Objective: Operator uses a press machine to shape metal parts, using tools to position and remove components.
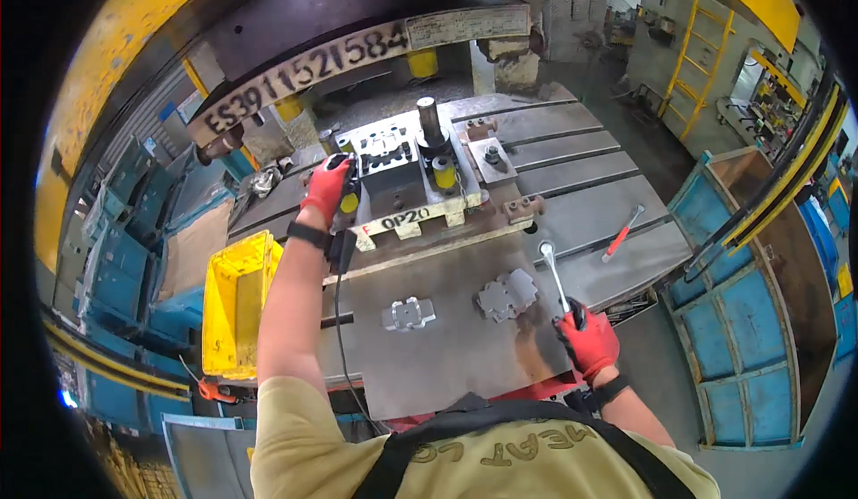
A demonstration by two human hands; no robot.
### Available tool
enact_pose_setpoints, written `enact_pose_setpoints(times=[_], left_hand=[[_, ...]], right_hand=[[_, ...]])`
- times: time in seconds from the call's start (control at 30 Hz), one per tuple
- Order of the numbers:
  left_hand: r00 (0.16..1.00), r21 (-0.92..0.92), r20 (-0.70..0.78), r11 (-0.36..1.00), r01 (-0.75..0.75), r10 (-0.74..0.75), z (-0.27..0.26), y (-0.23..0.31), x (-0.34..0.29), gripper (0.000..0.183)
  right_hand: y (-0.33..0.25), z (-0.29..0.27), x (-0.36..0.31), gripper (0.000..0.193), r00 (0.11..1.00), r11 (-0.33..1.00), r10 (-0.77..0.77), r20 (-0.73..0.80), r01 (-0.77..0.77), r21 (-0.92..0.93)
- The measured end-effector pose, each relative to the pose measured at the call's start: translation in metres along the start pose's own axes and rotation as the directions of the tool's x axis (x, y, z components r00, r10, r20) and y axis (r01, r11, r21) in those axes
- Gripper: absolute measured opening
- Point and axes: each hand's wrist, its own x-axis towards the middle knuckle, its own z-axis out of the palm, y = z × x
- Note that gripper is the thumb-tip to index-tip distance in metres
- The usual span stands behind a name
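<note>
My left hand (329,184), in a red glove, is at the left edge of the steel die (391,181). Its fingers are bent around something at the die's corner, which the hand itself hides. Out to the right, my gloved right hand (590,340) grips a silver ratchet wrench (556,273) by the handle, its round head pointing away from me over the plate. Cut-outs and small metal pieces show on the die's top, beside a tall guide post (430,122). Two flat metal parts, a small one (408,315) and a larger one (508,295), lie on the front plate (429,356).
A yellow bin (234,307) stands to the left. A red-handled tool (623,233) lies on the slotted press bed (581,190). Clamp blocks (492,161) flank the die, with the press ram (357,47) overhead. Blue crates (746,347) stand at right; a black cable (338,316) hangs near my left arm.
</note>
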Motion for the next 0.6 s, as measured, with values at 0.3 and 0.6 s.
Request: enact_pose_setpoints(times=[0.3,0.6], left_hand=[[0.974,0.688,-0.189,0.725,0.042,0.123,0.048,0.005,0.066,0.033],[0.858,0.17,-0.332,0.92,-0.354,0.392,0.031,0.009,0.069,0.01]], right_hand=[[0.045,0.015,-0.007,0.036,0.993,0.892,0.005,0.116,-0.057,0.449],[0.059,0.021,-0.006,0.011,0.906,0.692,0.124,0.404,-0.371,0.62]])
